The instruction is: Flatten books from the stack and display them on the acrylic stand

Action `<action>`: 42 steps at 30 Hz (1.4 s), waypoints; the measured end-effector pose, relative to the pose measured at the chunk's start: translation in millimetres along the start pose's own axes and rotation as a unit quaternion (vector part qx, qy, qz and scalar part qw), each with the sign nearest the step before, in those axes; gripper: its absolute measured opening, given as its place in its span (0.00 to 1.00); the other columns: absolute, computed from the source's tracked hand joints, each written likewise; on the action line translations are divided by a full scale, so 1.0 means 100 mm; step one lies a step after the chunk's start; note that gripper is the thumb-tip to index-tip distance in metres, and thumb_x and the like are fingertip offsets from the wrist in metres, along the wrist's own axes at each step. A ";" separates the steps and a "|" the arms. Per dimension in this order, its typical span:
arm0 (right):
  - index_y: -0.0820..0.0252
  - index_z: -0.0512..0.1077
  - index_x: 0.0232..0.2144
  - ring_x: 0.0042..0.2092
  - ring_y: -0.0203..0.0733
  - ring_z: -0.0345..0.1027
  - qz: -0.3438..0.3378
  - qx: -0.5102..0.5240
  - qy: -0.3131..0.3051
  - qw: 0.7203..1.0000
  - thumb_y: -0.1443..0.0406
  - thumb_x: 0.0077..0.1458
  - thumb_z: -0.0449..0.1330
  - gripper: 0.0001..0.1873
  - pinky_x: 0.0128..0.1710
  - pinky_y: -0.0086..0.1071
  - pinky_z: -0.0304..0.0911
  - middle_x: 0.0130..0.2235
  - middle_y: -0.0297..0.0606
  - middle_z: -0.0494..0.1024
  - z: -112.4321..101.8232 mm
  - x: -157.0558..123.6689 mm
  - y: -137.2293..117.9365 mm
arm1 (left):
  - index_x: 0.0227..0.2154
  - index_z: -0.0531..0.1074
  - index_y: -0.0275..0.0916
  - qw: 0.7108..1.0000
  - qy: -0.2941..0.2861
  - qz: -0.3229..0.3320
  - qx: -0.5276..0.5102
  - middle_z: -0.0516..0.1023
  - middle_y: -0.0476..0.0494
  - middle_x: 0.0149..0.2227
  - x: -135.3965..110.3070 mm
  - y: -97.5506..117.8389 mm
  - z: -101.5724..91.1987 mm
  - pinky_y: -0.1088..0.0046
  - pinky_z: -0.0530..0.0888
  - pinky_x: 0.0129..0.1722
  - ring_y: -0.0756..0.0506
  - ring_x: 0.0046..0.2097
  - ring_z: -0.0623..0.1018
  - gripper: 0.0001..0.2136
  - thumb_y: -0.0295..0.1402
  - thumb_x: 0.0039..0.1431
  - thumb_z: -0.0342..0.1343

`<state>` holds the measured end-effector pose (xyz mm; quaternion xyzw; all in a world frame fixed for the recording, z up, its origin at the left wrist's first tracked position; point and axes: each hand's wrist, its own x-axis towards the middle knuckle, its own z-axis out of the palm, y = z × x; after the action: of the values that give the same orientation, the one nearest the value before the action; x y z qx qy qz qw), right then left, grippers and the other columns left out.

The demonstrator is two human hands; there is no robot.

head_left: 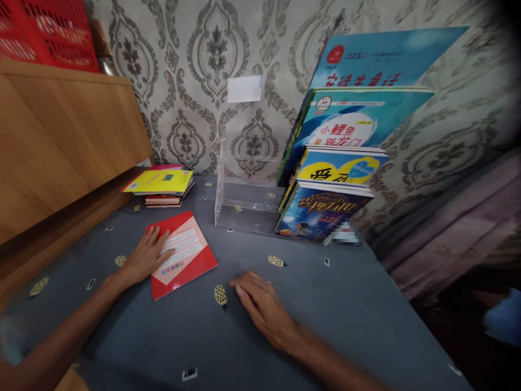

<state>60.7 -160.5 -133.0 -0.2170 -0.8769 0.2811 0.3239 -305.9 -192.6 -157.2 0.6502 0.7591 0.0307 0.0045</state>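
A red booklet with a white label lies flat on the grey cloth-covered table. My left hand rests flat on its left edge, fingers stretched out. My right hand lies palm down on the cloth to the right of the booklet, fingers apart, holding nothing. A clear acrylic book stand stands against the wall. Several blue picture books lean upright in its right side. A small stack of books with a yellow cover on top sits at the back left.
A wooden cabinet walls in the left side, with a red crate on top. Patterned wallpaper runs behind the stand. The table's right edge drops off to a purple cloth.
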 end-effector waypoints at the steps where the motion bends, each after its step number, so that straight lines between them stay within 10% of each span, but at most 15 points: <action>1: 0.58 0.74 0.42 0.40 0.42 0.73 0.001 0.000 0.002 1.000 0.65 0.71 0.46 0.16 0.41 0.36 0.69 0.37 0.40 0.79 0.00 0.00 0.00 | 0.69 0.54 0.35 1.000 0.001 0.022 -0.002 0.51 0.30 0.72 -0.04 0.02 0.00 0.48 0.55 0.68 0.31 0.73 0.49 0.37 0.57 0.67 0.39; 10: 0.58 0.74 0.42 0.42 0.42 0.73 0.023 0.026 0.027 0.999 0.62 0.71 0.46 0.17 0.43 0.37 0.69 0.39 0.40 0.80 0.02 0.00 0.01 | 0.71 0.47 0.45 0.973 0.013 0.226 -0.041 0.44 0.38 0.74 -0.25 0.35 -0.02 0.49 0.57 0.68 0.35 0.73 0.47 0.32 0.52 0.70 0.41; 21: 0.59 0.73 0.46 0.49 0.46 0.71 -0.023 -0.047 0.029 0.998 0.67 0.68 0.48 0.13 0.52 0.43 0.69 0.45 0.45 0.79 0.03 0.10 0.11 | 0.71 0.49 0.44 0.942 -0.005 0.321 -0.095 0.43 0.38 0.74 -0.11 0.85 0.00 0.50 0.52 0.70 0.36 0.74 0.44 0.32 0.51 0.70 0.45; 30: 0.66 0.68 0.55 0.63 0.51 0.62 -0.030 -0.174 -0.114 0.978 0.67 0.67 0.52 0.17 0.64 0.48 0.59 0.60 0.53 0.70 0.31 0.70 0.08 | 0.66 0.57 0.36 0.950 0.082 0.231 -0.194 0.68 0.33 0.64 0.01 0.98 0.01 0.55 0.66 0.66 0.41 0.66 0.67 0.23 0.35 0.72 0.40; 42: 0.70 0.64 0.60 0.70 0.56 0.50 0.016 -0.202 -0.131 0.970 0.58 0.68 0.52 0.25 0.68 0.55 0.50 0.66 0.60 0.63 0.44 0.75 0.28 | 0.64 0.57 0.35 0.959 0.100 0.209 -0.164 0.70 0.33 0.62 0.03 0.96 0.05 0.55 0.69 0.63 0.40 0.64 0.70 0.22 0.32 0.69 0.41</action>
<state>-15.9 -112.7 -145.1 -0.2535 -0.9467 0.1298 0.1509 -211.1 -174.4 -157.0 0.7783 0.5874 0.2201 0.0283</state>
